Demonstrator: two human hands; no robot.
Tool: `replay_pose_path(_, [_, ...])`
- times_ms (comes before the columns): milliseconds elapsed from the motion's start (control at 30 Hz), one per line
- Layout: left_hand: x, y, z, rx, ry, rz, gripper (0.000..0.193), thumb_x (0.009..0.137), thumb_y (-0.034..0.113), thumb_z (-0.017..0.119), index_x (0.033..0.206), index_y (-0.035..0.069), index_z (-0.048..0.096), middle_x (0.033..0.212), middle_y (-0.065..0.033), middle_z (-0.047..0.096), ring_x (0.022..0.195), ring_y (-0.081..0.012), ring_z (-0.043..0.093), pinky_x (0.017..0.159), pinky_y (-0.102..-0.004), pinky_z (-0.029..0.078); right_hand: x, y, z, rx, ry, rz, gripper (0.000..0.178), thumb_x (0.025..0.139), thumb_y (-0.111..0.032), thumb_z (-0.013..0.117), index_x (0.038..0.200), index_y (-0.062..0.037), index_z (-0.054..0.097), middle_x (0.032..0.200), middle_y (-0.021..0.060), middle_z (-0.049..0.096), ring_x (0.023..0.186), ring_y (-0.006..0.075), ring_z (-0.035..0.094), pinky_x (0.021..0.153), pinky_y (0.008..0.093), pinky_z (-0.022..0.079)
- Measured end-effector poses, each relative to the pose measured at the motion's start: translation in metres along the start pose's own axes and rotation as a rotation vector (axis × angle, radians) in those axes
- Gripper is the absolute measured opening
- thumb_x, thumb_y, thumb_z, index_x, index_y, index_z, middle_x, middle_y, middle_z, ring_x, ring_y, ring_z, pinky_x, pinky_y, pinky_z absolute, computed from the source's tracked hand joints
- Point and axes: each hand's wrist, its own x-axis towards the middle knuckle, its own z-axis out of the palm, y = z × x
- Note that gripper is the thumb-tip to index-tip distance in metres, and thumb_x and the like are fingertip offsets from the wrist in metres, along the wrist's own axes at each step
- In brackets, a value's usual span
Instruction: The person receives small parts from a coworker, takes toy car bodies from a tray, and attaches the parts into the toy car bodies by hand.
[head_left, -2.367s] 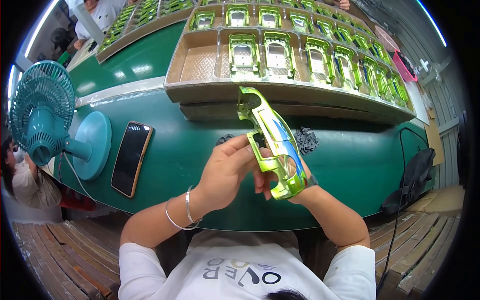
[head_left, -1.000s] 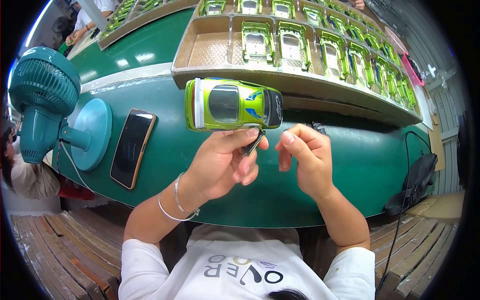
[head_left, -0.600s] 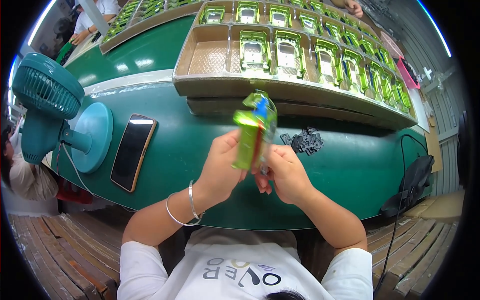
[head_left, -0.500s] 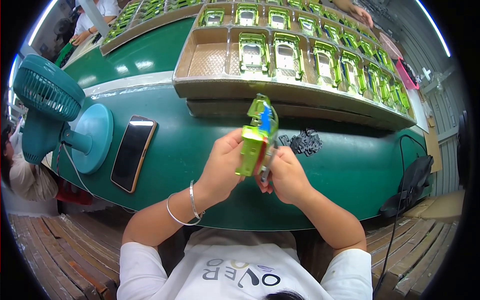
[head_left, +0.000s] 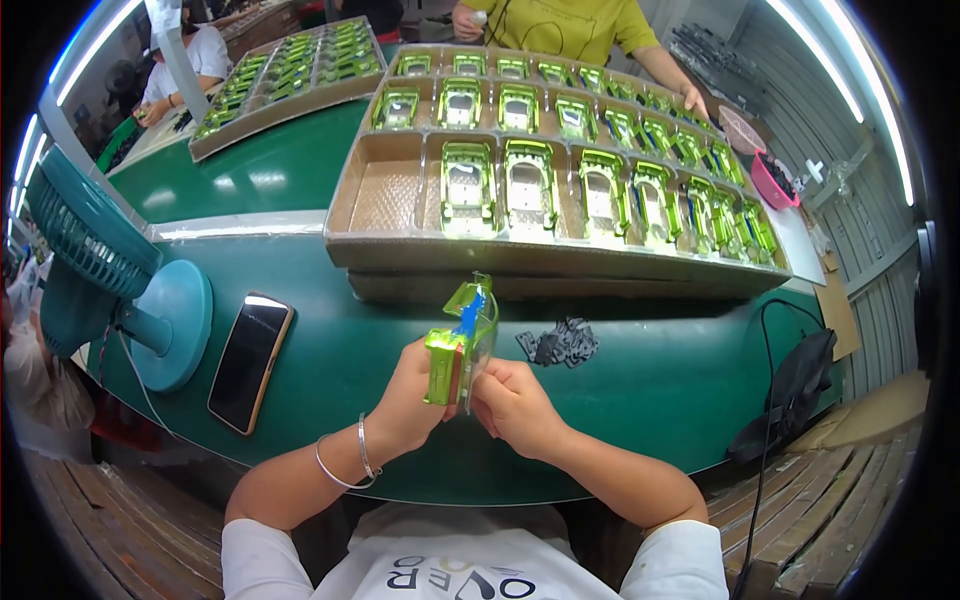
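A shiny lime-green plastic toy car shell [head_left: 439, 368] with a blue part and a strip of red along it is held on edge above the green table. My left hand [head_left: 405, 402] is closed round its left side. My right hand [head_left: 522, 408] pinches its right side, where a clear, thin curved edge shows; the right fingertips are partly hidden behind the shell. Just right of the hands lies a loose pile of small black plastic parts [head_left: 562, 343]. Beyond them stands a compartmented cardboard tray [head_left: 560, 258] holding rows of similar green shells; its near-left compartment holds none.
On the left are a phone [head_left: 252, 362] and a teal fan [head_left: 183, 325]. At right lie a black bag [head_left: 795, 385] with a cable and a pink basket [head_left: 776, 182]. A person in a yellow-green shirt [head_left: 565, 25] stands behind the tray. Another tray [head_left: 290, 112] sits far left.
The view has tilted up, so the tray and table sit lower and the person opposite shows more. Both hands keep hold of the shell, which is turned slightly.
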Motion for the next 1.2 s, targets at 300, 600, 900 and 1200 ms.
replay_pose_path(300, [0.002, 0.028, -0.012, 1.017, 0.133, 0.677, 0.011, 0.081, 0.004, 0.052, 0.089, -0.001, 0.057, 0.072, -0.0135, 0.058, 0.063, -0.0207, 0.059, 0.056, -0.0271, 0.044, -0.010, -0.044, -0.052, -0.036, 0.387, -0.625, 0.019, 0.079, -0.015, 0.054, 0.093, -0.0030, 0.055, 0.087, 0.0063, 0.057, 0.079, 0.0113, 0.052, 0.066, 0.0224, 0.041])
replay_pose_path(600, [-0.012, 0.037, 0.001, 1.305, -0.117, 0.916, 0.014, 0.074, 0.004, 0.061, 0.087, 0.001, 0.058, 0.068, -0.0105, 0.056, 0.059, -0.0248, 0.055, 0.055, -0.0319, 0.044, -0.030, -0.050, -0.021, -1.272, 0.096, -0.792, 0.050, 0.065, -0.033, 0.071, 0.103, -0.0046, 0.056, 0.104, 0.0091, 0.056, 0.104, 0.0298, 0.047, 0.087, 0.0385, 0.036])
replay_pose_path(900, [-0.016, 0.034, -0.007, 1.080, -0.198, 0.881, 0.016, 0.074, 0.007, 0.062, 0.089, 0.003, 0.057, 0.069, -0.0086, 0.059, 0.056, -0.0232, 0.057, 0.049, -0.0298, 0.045, -0.018, -0.039, -0.033, -1.001, -0.146, -0.622, 0.026, 0.077, -0.020, 0.060, 0.096, -0.0026, 0.056, 0.093, 0.0112, 0.055, 0.092, 0.0271, 0.050, 0.080, 0.0367, 0.038])
replay_pose_path(1200, [-0.021, 0.037, -0.007, 0.850, -0.239, 0.630, 0.018, 0.074, 0.000, 0.058, 0.092, 0.002, 0.057, 0.072, -0.0104, 0.061, 0.061, -0.0238, 0.061, 0.053, -0.0285, 0.047, -0.015, -0.029, -0.033, -0.673, -0.171, -0.490, 0.014, 0.081, -0.011, 0.055, 0.088, 0.0004, 0.059, 0.079, 0.0104, 0.057, 0.069, 0.0243, 0.055, 0.063, 0.0310, 0.043])
